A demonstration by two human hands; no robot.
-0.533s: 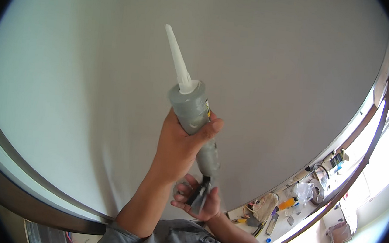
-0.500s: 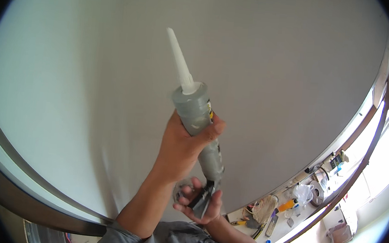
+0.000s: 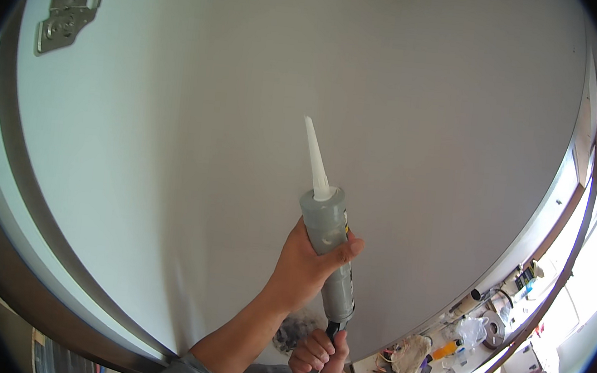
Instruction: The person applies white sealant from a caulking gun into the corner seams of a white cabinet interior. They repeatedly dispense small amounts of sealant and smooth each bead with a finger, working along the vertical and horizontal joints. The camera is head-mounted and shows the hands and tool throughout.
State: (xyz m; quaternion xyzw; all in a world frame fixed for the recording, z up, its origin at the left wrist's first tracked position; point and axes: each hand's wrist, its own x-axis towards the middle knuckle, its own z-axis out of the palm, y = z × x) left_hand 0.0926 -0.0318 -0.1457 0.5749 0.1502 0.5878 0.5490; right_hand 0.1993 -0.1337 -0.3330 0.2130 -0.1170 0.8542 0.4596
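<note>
A grey sealant cartridge (image 3: pixel 335 291) with a long white tapered nozzle (image 3: pixel 315 159) stands tilted in front of me, its tip pointing up and slightly left. My left hand (image 3: pixel 312 263) is wrapped round the cartridge's upper half, thumb across its right side. Below it, my right hand (image 3: pixel 320 354) is closed on a black handle (image 3: pixel 335 328) at the cartridge's lower end, apparently that of a caulking gun. The fingers hide most of this handle. The nozzle tip seems to be apart from the pale panel (image 3: pixel 245 145) behind it.
A metal hinge (image 3: pixel 67 10) is fixed on the panel at upper left. A round, speckled patch (image 3: pixel 292 330) shows behind my wrists. At lower right, a cluttered white surface holds a clear plastic bag (image 3: pixel 471 331), a tape roll (image 3: pixel 493 327) and an orange-handled tool (image 3: pixel 446 349).
My right hand has closed round the black handle; its fingers were spread before. Both hands and the cartridge sit lower and farther right in view. The hinge has come into view.
</note>
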